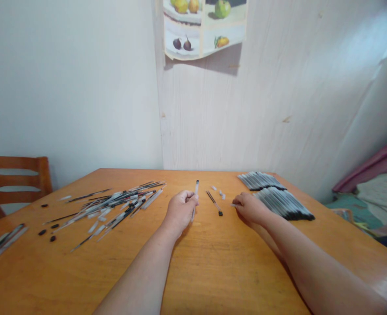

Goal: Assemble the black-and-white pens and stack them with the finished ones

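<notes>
Over the middle of the table, my left hand (182, 208) is closed around a clear pen barrel (196, 188) with a black end pointing away from me. My right hand (249, 206), low at the tabletop, pinches a small translucent piece (234, 204), perhaps a pen cap; its far part is hidden by the fingers. Between the hands lie thin dark pen refills (213, 199) and a small black piece (220, 213) at their near end. Several small clear pieces (222, 195) are scattered just left of my right hand.
A loose heap of refills, barrels and caps (114, 203) spreads over the left side. Small black pieces (42, 232) lie nearby. Two rows of pens (278, 203) are lined up at the right. A clear packet (3, 245) rests at the left edge. Behind stands a wooden chair (12, 181).
</notes>
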### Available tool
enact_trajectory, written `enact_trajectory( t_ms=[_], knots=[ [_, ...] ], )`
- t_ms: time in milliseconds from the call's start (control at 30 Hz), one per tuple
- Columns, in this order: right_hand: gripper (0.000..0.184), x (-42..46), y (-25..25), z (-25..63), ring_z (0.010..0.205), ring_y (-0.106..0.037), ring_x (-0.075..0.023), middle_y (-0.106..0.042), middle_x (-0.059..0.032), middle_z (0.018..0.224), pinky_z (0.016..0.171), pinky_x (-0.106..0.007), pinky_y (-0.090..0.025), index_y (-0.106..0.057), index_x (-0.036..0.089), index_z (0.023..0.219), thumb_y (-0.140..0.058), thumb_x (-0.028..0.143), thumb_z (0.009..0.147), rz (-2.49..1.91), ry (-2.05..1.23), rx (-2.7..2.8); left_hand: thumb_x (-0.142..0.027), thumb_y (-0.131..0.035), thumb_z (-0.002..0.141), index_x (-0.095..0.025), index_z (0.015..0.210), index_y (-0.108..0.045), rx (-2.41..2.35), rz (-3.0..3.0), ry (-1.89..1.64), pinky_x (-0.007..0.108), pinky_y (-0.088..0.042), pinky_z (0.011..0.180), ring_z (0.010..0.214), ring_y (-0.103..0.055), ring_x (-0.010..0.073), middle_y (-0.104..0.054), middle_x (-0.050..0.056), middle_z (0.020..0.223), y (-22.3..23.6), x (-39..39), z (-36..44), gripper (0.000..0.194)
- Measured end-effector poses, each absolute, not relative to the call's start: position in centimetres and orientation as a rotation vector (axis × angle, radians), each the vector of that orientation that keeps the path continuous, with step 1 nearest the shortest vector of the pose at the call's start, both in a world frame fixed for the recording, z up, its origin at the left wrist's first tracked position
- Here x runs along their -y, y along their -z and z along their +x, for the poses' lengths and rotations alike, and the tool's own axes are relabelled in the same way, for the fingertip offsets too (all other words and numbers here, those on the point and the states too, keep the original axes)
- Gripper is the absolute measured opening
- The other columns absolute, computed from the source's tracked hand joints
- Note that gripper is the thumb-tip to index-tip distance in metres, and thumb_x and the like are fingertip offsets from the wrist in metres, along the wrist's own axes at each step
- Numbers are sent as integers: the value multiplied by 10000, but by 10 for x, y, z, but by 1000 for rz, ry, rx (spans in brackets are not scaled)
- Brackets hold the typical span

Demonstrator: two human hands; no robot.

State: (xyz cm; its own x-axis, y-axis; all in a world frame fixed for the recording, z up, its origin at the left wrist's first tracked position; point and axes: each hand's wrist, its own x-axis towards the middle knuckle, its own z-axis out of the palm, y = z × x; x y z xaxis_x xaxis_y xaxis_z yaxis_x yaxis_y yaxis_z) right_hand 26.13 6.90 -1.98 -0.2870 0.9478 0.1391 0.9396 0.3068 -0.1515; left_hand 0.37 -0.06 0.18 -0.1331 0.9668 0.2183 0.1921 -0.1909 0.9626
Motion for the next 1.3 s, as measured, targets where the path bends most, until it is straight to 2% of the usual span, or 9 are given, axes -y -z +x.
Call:
enact_trajectory(
  t_ms=[133,233,333,467,833,1300],
  knots=[
    [213,-59,12,256,752,-609,-207,-679,-105,824,648,-291,-398,-694,159,786,-525,286,805,-1737,-166,2241,-401,-645,744,-139,859,-608,-1232,1270,-1498,224,-413,576,611,-562,115,-653,31,718,-6,1,3,288],
    [155,-42,5,241,654,-595,-159,-661,-49,720,599,-257,-410,-625,164,747,-504,249,796,-1506,-506,2122,-428,-661,738,-149,843,-566,-1166,1186,-1526,197,-377,496,562,-534,92,-638,16,708,-7,0,2,313],
    [171,-23,2,219,590,-591,-126,-649,-23,672,548,-224,-427,-582,167,765,-473,279,834,-1270,-961,2033,-436,-671,731,-156,836,-544,-1118,1116,-1565,193,-399,492,581,-554,92,-627,10,718,-7,-1,0,325],
    [168,-6,1,195,510,-538,-102,-622,-7,627,453,-201,-383,-556,173,741,-488,294,836,-1169,-1157,1961,-434,-692,719,-156,835,-533,-1072,1059,-1603,206,-448,532,603,-574,93,-630,12,737,-5,-4,-1,341],
    [147,4,-5,181,479,-509,-88,-580,22,582,476,-199,-393,-521,183,728,-478,259,847,-1076,-1213,1923,-393,-675,749,-148,839,-528,-1044,1061,-1559,202,-456,548,612,-579,87,-664,41,788,-8,2,6,300],
    [161,2,-3,181,543,-508,-99,-556,19,616,521,-210,-392,-535,181,719,-481,241,858,-1064,-1032,1968,-336,-644,789,-152,860,-512,-1032,1062,-1494,211,-482,582,610,-595,89,-673,52,798,-5,3,10,237]
  ],
)
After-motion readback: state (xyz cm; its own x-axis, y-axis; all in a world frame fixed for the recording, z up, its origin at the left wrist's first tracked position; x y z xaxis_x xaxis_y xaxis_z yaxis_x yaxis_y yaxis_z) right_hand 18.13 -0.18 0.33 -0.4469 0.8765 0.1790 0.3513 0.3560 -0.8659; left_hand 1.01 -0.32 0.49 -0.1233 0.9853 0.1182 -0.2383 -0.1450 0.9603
